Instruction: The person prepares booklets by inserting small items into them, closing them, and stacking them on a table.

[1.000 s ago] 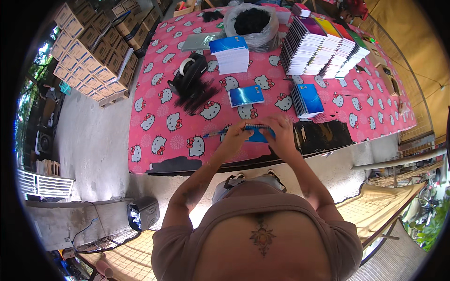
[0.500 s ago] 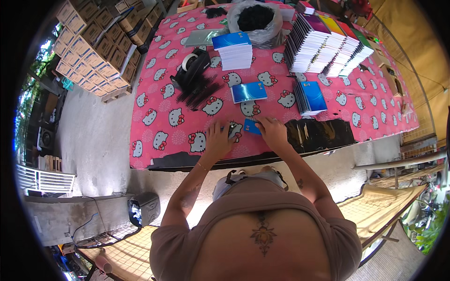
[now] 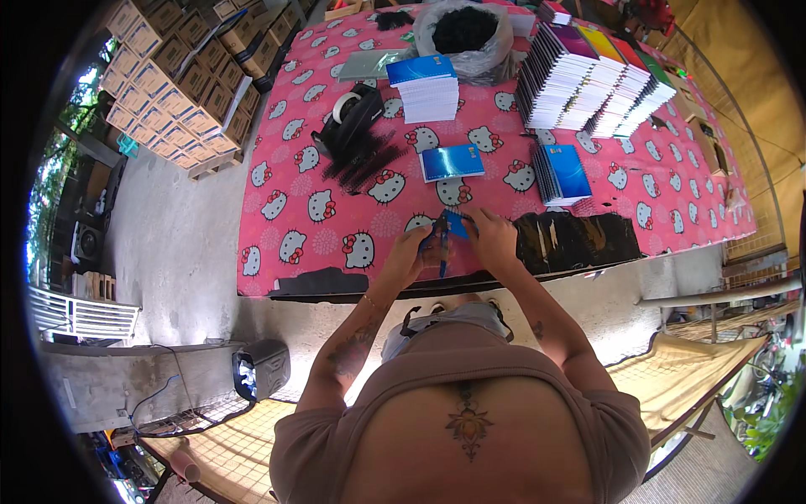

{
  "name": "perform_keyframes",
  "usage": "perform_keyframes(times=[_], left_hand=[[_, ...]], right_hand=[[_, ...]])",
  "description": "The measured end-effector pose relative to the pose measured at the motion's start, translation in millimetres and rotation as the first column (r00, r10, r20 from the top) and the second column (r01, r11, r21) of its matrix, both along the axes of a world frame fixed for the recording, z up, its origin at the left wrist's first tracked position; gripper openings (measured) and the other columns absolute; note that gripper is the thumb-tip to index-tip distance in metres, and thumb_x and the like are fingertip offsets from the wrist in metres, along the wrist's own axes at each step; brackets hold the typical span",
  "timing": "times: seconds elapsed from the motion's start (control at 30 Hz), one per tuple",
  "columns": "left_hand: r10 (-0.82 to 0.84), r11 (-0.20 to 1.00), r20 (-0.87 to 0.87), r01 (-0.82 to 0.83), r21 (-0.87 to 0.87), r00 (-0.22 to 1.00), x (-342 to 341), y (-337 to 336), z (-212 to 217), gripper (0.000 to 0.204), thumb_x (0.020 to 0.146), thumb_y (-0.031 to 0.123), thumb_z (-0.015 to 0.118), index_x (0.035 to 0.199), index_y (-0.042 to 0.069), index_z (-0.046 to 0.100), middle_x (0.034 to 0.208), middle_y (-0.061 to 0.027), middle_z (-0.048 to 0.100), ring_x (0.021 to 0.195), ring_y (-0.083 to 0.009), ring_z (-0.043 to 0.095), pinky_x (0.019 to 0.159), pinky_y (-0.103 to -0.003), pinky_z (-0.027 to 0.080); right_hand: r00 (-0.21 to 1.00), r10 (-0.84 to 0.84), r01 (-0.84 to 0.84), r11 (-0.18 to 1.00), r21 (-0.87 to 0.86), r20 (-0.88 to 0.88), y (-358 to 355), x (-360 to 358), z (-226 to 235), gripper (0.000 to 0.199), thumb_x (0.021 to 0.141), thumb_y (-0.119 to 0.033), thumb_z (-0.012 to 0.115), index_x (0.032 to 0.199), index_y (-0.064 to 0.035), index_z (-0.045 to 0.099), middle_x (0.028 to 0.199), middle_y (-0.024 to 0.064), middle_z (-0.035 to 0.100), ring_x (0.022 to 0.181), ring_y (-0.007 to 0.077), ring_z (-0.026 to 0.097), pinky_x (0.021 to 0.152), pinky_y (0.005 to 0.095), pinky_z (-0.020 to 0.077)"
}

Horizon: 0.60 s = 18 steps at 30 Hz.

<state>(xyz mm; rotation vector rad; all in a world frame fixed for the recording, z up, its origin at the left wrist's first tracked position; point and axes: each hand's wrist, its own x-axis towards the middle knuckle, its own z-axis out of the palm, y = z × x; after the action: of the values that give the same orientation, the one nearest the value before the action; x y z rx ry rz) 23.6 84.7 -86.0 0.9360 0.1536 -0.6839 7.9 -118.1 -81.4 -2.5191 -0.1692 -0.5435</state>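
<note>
My left hand (image 3: 410, 252) is closed around a slim hand tool with dark blue handles (image 3: 443, 262), which looks like pliers or cutters. Its head meets a small blue-covered notebook (image 3: 456, 224) near the table's front edge. My right hand (image 3: 494, 238) grips that notebook from the right, fingers on its far edge. Just beyond my hands lies a short stack of blue notebooks (image 3: 453, 163). To the right of it is another blue stack with dark spiral binding (image 3: 564, 175). My fingers hide part of the tool and notebook.
A black tape dispenser (image 3: 351, 113) and dark coils (image 3: 363, 164) lie on the pink tablecloth (image 3: 290, 202). Farther back are a tall blue-topped stack (image 3: 428, 97), a plastic bag of black material (image 3: 464, 42) and stacked coloured notebooks (image 3: 588, 80). Cartons (image 3: 168, 92) stand at the left.
My left hand has turned and moved closer to my right hand, bringing the blue-handled tool against the notebook. The notebook has been raised and tilted. The view has shifted slightly.
</note>
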Motion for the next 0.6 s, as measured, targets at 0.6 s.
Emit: perform_keyframes(times=[0.6], left_hand=[[-0.726,0.335,0.684,-0.828,0.450,0.077,38.5,16.9,-5.9,0.045,0.085,0.022,0.071,0.127,0.009,0.063,0.121,-0.0130,0.063,0.114,-0.0316,0.058,0.095,-0.049,0.045]], right_hand=[[0.968,-0.072,0.093,0.993,0.075,-0.241,-62.6,-4.0,40.0,0.026,0.084,-0.015,0.068,0.110,-0.0135,0.065,0.098,0.0099,0.068,0.090,0.0309,0.067,0.075,0.0434,0.0533]])
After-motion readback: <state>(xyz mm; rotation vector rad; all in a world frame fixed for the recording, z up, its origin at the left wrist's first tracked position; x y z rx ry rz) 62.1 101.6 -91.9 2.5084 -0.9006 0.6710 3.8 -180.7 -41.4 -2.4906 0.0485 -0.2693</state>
